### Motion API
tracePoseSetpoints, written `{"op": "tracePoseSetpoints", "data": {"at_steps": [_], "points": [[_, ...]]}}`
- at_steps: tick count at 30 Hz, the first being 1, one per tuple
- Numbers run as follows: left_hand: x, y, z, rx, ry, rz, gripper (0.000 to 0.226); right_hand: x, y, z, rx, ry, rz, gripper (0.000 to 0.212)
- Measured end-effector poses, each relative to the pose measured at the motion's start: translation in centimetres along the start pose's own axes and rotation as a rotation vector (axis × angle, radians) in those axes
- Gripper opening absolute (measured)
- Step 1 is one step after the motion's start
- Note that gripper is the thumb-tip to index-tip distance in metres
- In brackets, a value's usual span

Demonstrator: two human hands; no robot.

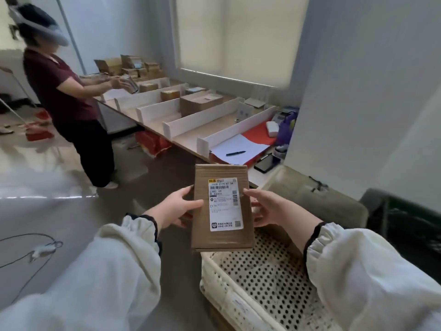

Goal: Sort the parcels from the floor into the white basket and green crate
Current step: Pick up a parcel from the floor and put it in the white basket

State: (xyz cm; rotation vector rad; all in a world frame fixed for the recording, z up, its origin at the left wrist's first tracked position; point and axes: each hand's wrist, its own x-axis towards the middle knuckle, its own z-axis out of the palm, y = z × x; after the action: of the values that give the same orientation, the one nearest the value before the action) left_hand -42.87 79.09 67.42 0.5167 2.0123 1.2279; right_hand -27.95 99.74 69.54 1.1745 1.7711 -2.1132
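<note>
Both hands are on the parcel (222, 206): your left hand (176, 209) grips one long edge, your right hand (269, 209) the other, label up, over the white basket (214, 278) rim. Read the label, then lower it flat, or swing right to the green crate (405, 225).

A white label (225, 204) is showing on the parcel (222, 237), carrying "1028 C179-A7 04" along its top edge and "C179" at its left edge. The finer print near the barcodes is coming out too small to read.
</note>
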Motion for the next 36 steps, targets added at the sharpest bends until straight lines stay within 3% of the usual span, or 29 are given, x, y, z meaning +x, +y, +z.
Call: {"op": "tracePoseSetpoints", "data": {"at_steps": [9, 16, 26, 36], "points": [[9.7, 8.4, 13.3, 0.195, -0.288, 0.039, 0.069, -1.2, 2.2, -14.5, 0.227, 0.279, 0.030, 0.025], [14.7, 11.3, 21.8, 0.236, -0.493, 0.029, 0.074, -2.2, 4.8, -21.8, 0.326, 0.477, 0.048, 0.035], [19.8, 12.8, 27.0, 0.354, -0.658, 0.070, 0.080, -0.6, 6.9, -24.1, 0.478, 0.634, 0.118, 0.020], [24.7, 7.6, 30.3, 0.382, -0.687, -0.071, 0.077, 5.7, 11.7, -24.7, 0.557, 0.666, 0.230, 0.030]]}}
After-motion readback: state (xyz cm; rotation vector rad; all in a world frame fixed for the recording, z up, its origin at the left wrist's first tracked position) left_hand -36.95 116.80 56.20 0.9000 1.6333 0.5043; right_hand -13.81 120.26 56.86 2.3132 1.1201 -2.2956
